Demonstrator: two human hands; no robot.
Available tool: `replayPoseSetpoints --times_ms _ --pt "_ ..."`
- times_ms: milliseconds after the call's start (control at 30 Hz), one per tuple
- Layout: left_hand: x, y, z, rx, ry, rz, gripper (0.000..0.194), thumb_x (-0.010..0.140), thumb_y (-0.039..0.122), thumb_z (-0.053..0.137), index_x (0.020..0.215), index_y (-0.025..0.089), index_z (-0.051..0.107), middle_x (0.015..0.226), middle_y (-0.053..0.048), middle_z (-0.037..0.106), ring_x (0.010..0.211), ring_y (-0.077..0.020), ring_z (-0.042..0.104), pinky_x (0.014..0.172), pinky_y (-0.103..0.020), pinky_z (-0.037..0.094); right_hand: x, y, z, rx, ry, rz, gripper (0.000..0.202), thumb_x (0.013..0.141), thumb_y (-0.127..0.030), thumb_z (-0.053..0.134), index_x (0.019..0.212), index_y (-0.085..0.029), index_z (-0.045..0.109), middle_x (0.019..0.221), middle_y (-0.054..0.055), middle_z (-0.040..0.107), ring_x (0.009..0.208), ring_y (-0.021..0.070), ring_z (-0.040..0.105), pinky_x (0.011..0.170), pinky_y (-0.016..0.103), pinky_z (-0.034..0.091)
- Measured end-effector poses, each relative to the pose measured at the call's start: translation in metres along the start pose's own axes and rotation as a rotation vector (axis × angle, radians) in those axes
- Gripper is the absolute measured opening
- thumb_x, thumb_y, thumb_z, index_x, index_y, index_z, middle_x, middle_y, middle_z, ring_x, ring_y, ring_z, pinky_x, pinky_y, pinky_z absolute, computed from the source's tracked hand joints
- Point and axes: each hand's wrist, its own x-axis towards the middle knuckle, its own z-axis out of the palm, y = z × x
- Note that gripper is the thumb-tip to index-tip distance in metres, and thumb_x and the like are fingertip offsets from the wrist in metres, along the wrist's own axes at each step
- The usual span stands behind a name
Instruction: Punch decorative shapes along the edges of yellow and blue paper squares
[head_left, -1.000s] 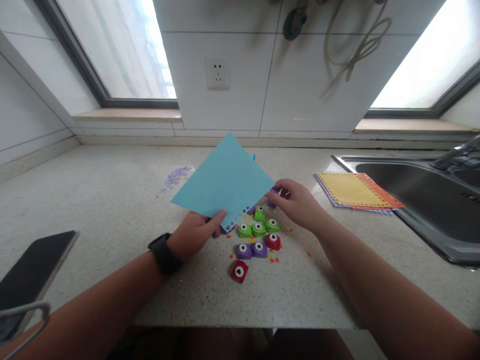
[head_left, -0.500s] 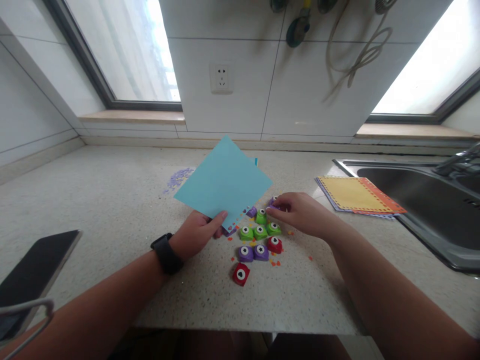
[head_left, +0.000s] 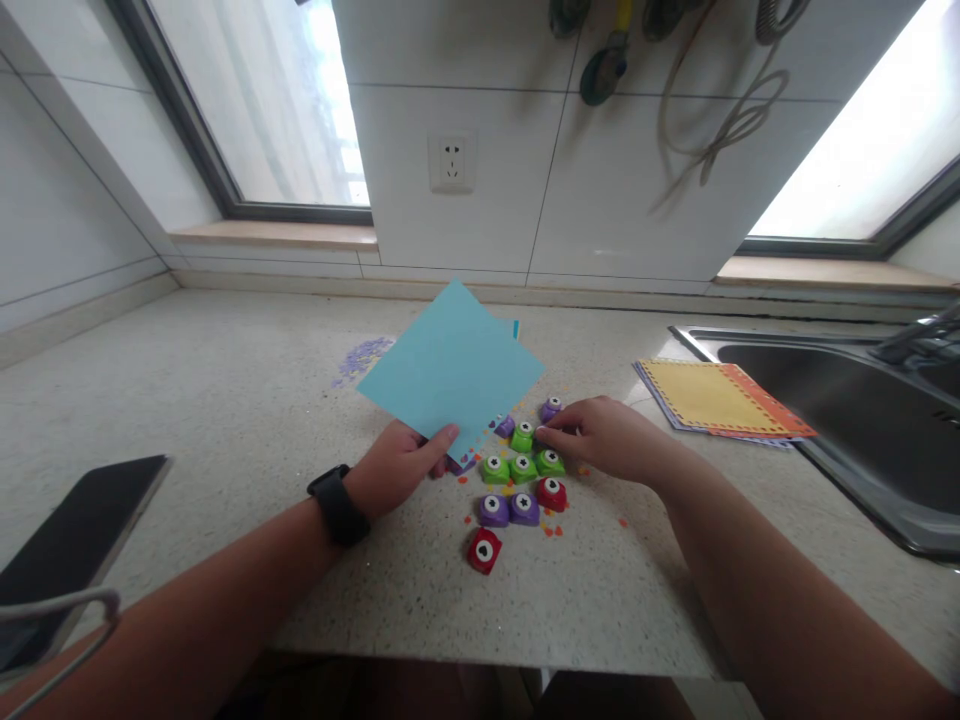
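Observation:
My left hand (head_left: 399, 464) pinches the lower corner of a light blue paper sheet (head_left: 454, 365), thumb on top. Small punched shapes run along the sheet's lower right edge. My right hand (head_left: 600, 436) has its thumb and index finger slightly apart beside a green craft punch (head_left: 523, 435); nothing shows between them. Just above those fingers stands a purple craft punch (head_left: 552, 408). More green punches (head_left: 523, 468), two purple punches (head_left: 524, 508) and a red punch (head_left: 552, 493) sit closer to me. Nearest is another red punch (head_left: 484, 550). Part of a purple punch (head_left: 505, 427) shows at the sheet's edge.
Yellow and orange sheets with punched borders (head_left: 705, 395) lie right, beside a metal sink (head_left: 795, 375). Purple confetti (head_left: 363, 358) is heaped behind the sheet; orange bits (head_left: 553, 532) lie around the punches. A dark tablet-like device (head_left: 71, 530) and cable (head_left: 67, 605) are left.
My right hand has drawn slightly down from the upper purple punch, which now shows more fully. My left hand still holds the blue sheet; the whole view has shifted a little.

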Motion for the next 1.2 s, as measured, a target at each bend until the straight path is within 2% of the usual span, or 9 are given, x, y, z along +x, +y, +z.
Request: replayPoseSetpoints --times_ms 200,267,400,500,667,767,933,1100,1200 --pt "0.000 -0.002 0.001 -0.031 0.032 -0.035 0.051 0.086 0.055 0.056 0.046 0.023 0.054 0.051 -0.002 0.059 0.056 -0.0174 0.059 0.062 -0.031 0.046 -0.001 0.002 0.000 0.040 0.024 0.004 0.041 0.095 -0.052 0.054 0.074 -0.024 0.075 0.063 0.004 0.067 0.055 0.0149 0.052 0.055 0.031 0.031" --pt "-0.001 -0.002 0.001 -0.011 0.066 -0.058 0.051 0.084 0.057 0.058 0.046 0.022 0.054 0.050 -0.001 0.058 0.053 -0.0164 0.054 0.057 -0.030 0.043 -0.001 0.003 0.000 0.042 0.044 0.025 0.036 0.093 -0.051 0.057 0.077 -0.024 0.075 0.068 0.004 0.070 0.058 0.0165 0.056 0.056 0.032 0.033" --pt "-0.002 -0.003 0.000 -0.020 0.092 -0.063 0.051 0.083 0.058 0.060 0.047 0.022 0.052 0.045 0.004 0.047 0.046 -0.0127 0.041 0.050 -0.029 0.034 -0.001 0.003 -0.003 0.064 0.085 0.060 0.026 0.090 -0.047 0.064 0.083 -0.026 0.077 0.075 0.005 0.074 0.065 0.0192 0.061 0.058 0.033 0.036" --pt "0.000 -0.003 0.000 -0.076 0.103 -0.053 0.051 0.085 0.058 0.059 0.049 0.022 0.048 0.047 0.005 0.044 0.045 -0.0112 0.037 0.047 -0.028 0.030 -0.001 0.005 -0.005 0.132 0.148 0.074 0.025 0.092 -0.045 0.062 0.086 -0.025 0.075 0.079 0.006 0.074 0.067 0.0189 0.062 0.059 0.033 0.038" --pt "0.002 0.000 0.000 -0.189 0.110 -0.018 0.051 0.087 0.055 0.060 0.051 0.022 0.046 0.047 0.006 0.041 0.045 -0.0096 0.033 0.046 -0.026 0.027 0.006 0.016 0.000 0.183 0.291 0.163 0.026 0.095 -0.041 0.059 0.106 -0.022 0.073 0.088 0.007 0.075 0.077 0.0212 0.064 0.067 0.034 0.043" --pt "0.002 0.002 0.001 -0.272 0.105 -0.021 0.051 0.085 0.057 0.063 0.052 0.021 0.046 0.047 0.006 0.042 0.045 -0.0089 0.033 0.045 -0.025 0.025 0.012 0.023 0.006 0.187 0.272 0.226 0.029 0.094 -0.042 0.060 0.109 -0.021 0.073 0.093 0.009 0.075 0.080 0.0224 0.065 0.070 0.035 0.044" --pt "0.003 0.001 0.002 -0.347 0.112 -0.030 0.051 0.081 0.059 0.067 0.054 0.020 0.048 0.048 0.006 0.044 0.045 -0.0085 0.034 0.044 -0.024 0.024 0.018 0.026 0.014 0.167 0.198 0.237 0.031 0.090 -0.051 0.066 0.095 -0.021 0.076 0.091 0.009 0.076 0.079 0.0234 0.066 0.066 0.034 0.043" --pt "0.004 -0.003 0.002 -0.333 0.120 -0.048 0.053 0.081 0.061 0.067 0.054 0.021 0.048 0.049 0.006 0.044 0.045 -0.0089 0.034 0.045 -0.025 0.025 0.016 0.026 0.013 0.225 0.149 0.089 0.027 0.092 -0.043 0.063 0.103 -0.022 0.077 0.095 0.008 0.078 0.077 0.0207 0.067 0.067 0.033 0.047" --pt "0.004 -0.004 0.001 -0.281 0.131 -0.057 0.053 0.081 0.063 0.065 0.054 0.021 0.047 0.049 0.006 0.045 0.046 -0.0097 0.034 0.046 -0.026 0.026 0.015 0.028 0.011 0.222 0.122 0.060 0.026 0.091 -0.037 0.063 0.107 -0.022 0.077 0.095 0.009 0.078 0.078 0.0213 0.068 0.069 0.034 0.048"
